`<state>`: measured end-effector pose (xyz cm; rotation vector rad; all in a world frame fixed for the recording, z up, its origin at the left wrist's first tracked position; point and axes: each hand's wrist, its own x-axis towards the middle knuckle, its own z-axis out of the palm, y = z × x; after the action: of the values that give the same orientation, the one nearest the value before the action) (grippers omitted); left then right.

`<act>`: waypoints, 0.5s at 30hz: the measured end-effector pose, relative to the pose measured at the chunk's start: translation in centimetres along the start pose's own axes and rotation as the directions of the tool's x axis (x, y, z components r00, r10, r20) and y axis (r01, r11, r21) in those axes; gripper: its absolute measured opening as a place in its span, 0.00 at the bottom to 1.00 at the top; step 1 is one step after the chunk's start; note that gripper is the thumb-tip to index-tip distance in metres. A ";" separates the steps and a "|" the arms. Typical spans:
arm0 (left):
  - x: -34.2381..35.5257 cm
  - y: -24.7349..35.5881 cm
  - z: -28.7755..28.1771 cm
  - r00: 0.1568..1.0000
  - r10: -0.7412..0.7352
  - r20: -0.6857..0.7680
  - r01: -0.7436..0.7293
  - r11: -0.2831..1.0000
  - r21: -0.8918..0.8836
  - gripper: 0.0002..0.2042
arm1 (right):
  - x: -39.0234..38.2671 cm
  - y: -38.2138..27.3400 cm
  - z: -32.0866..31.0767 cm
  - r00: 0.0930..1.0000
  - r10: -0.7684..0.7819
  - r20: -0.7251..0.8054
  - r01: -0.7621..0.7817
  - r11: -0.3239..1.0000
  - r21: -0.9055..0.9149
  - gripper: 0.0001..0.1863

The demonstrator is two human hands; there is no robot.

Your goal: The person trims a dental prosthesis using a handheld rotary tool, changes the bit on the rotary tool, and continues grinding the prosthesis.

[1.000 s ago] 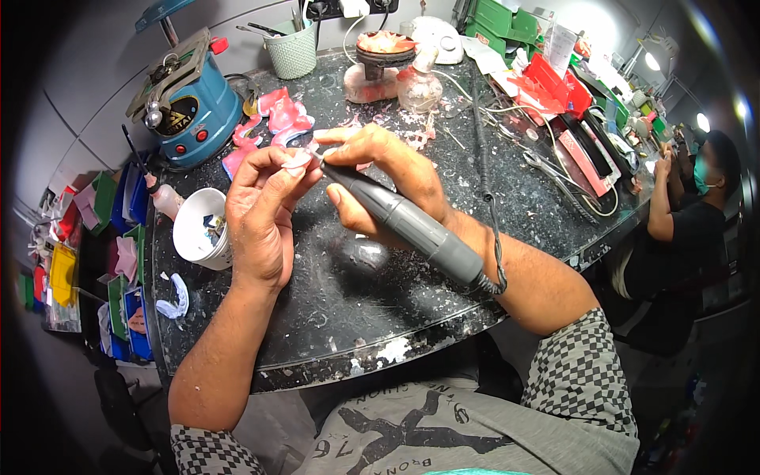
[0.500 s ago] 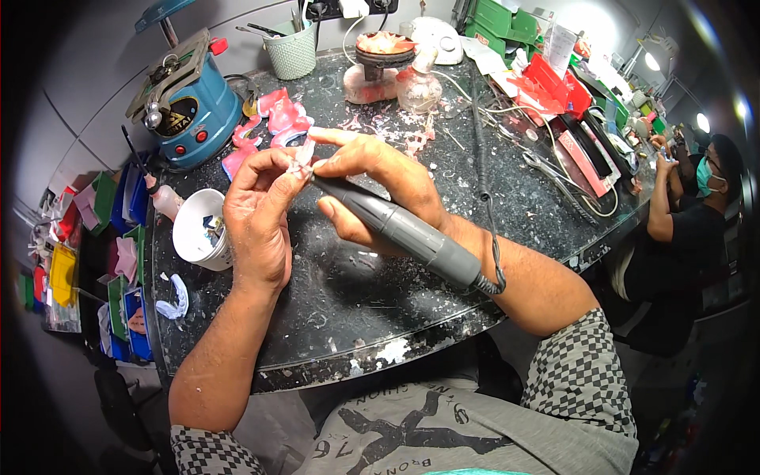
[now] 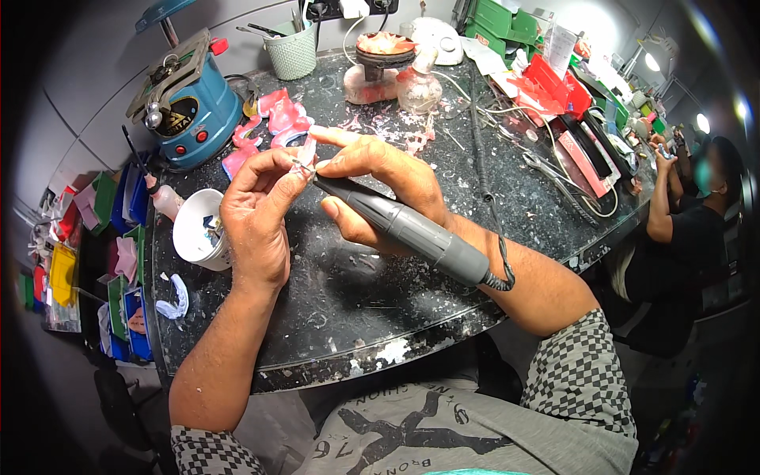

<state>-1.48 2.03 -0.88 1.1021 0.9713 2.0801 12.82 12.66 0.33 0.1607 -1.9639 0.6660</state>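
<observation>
Beyond and right of the white tub point(image 3: 188, 231), my left hand point(image 3: 257, 215) pinches a small pink piece point(image 3: 307, 150), probably light, stiff, brittle: best fingertip-held low. My right hand point(image 3: 389, 176) grips the grey rotary handpiece point(image 3: 408, 231).

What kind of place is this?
Probably a dental workshop: a pale blue arch, shaped like a row of teeth, lies on the black bench, pink-red moulded pieces lie farther back, and the right hand holds a grey handpiece.
</observation>
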 end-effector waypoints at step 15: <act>0.0 -0.1 -0.1 1.000 -0.002 -0.004 0.002 1.000 0.007 0.08 | 0.1 -0.3 -0.2 1.000 -0.001 0.017 0.001 1.000 0.006 0.18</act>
<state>-1.58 2.03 -1.03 1.1003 0.9815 2.0800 13.04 12.51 0.61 0.1715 -1.9776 0.6722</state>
